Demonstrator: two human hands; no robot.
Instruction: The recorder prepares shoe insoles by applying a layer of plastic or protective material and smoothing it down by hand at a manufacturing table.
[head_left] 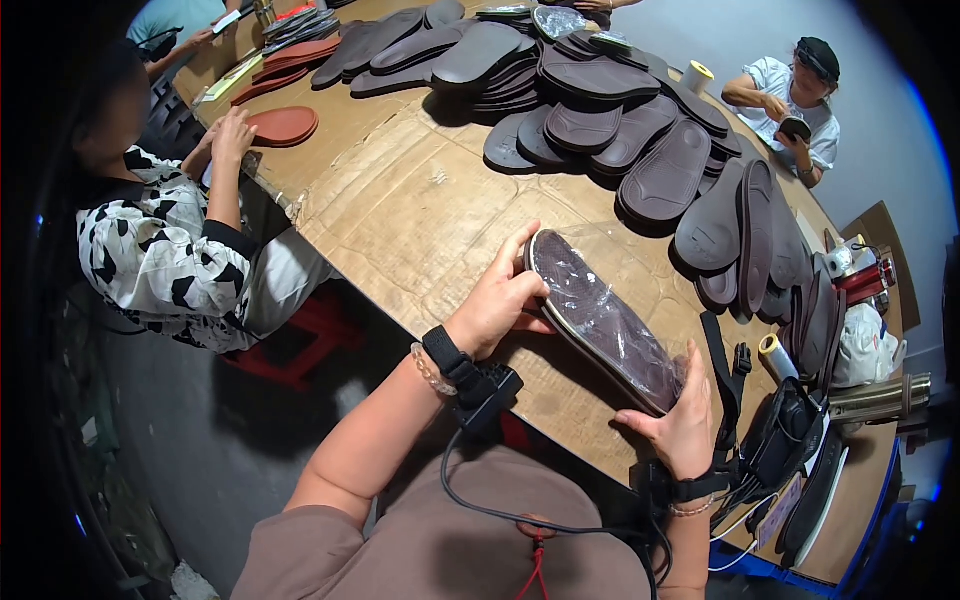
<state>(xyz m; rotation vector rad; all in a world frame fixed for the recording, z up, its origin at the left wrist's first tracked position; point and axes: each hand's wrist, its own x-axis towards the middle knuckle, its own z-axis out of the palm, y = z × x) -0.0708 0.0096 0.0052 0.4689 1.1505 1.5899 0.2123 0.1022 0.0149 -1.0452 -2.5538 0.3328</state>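
The right hand clasps the near end and the left hand the far end of a dark brown shoe sole wrapped in clear film. It is held just above the cardboard-covered table, its long axis running diagonally between them. Beyond lies a heap of bare brown soles.

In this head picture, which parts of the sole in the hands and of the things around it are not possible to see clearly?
- Underside of the wrapped sole: faces away from the head view.
- Its two ends: covered by the left hand and right hand.
- Lower soles in the dark pile: buried under the upper ones.
- Items at the table's right edge: crowded, bent by the fisheye rim.
- Small object held by the seated person at top right: too small.
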